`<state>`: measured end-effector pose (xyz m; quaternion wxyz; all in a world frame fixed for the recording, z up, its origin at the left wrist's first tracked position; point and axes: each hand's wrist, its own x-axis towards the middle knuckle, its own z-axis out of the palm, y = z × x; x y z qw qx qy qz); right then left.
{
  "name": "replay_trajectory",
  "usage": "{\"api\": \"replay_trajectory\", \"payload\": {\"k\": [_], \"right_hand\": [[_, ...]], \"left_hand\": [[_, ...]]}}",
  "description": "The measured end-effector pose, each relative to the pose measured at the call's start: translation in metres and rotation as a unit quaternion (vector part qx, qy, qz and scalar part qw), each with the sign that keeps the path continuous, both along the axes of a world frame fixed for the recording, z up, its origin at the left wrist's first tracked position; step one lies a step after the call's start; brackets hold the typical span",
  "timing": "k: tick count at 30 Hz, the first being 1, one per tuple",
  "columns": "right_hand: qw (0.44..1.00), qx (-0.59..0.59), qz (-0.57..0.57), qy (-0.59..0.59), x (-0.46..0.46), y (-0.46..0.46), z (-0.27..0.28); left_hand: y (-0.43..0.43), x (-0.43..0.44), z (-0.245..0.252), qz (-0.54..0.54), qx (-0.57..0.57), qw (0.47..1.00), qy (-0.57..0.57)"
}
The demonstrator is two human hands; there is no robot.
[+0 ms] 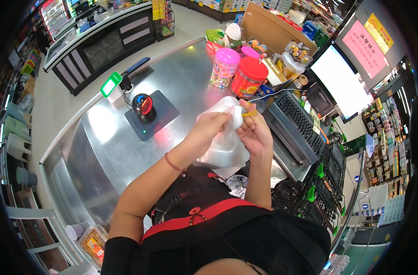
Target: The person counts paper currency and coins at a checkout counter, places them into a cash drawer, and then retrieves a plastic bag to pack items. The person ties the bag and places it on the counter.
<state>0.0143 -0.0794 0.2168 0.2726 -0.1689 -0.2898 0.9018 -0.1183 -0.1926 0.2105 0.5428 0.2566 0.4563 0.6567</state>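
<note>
A translucent white plastic bag stands at the near edge of the steel counter, close to my body. Its top is gathered into a bunched white neck. My left hand pinches that neck from the left, thumb and fingers closed on the plastic. On the other side my right hand has a yellow band stretched between its fingers, right beside the neck. Whether the band goes around the plastic, I cannot tell. What lies inside the bag is not clear.
A black barcode scanner rests on a dark pad, with a green-lit payment device behind it. Candy jars stand beyond the bag. At right are a keyboard, a bright monitor and shopping carts. A plastic food box sits lower left.
</note>
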Motion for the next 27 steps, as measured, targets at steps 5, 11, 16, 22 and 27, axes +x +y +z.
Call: {"api": "replay_trajectory", "payload": {"k": [5, 11, 16, 22, 27], "right_hand": [[0.891, 0.426, -0.123, -0.099, -0.019, -0.006, -0.003], [0.852, 0.511, -0.112, -0.020, -0.078, -0.004, 0.004], [0.864, 0.486, -0.102, -0.085, -0.115, -0.010, 0.004], [0.850, 0.523, -0.005, -0.052, -0.137, -0.022, -0.011], [0.787, 0.610, 0.074, -0.051, -0.149, -0.049, -0.019]], "left_hand": [[0.002, -0.029, -0.002, -0.034, -0.083, 0.995, -0.043], [-0.004, -0.088, 0.033, -0.034, -0.125, 0.980, 0.149], [-0.011, -0.111, 0.063, -0.022, -0.192, 0.826, 0.530], [-0.052, -0.099, 0.038, 0.100, -0.107, 0.573, 0.806], [-0.096, -0.102, 0.017, 0.174, -0.067, 0.497, 0.848]]}}
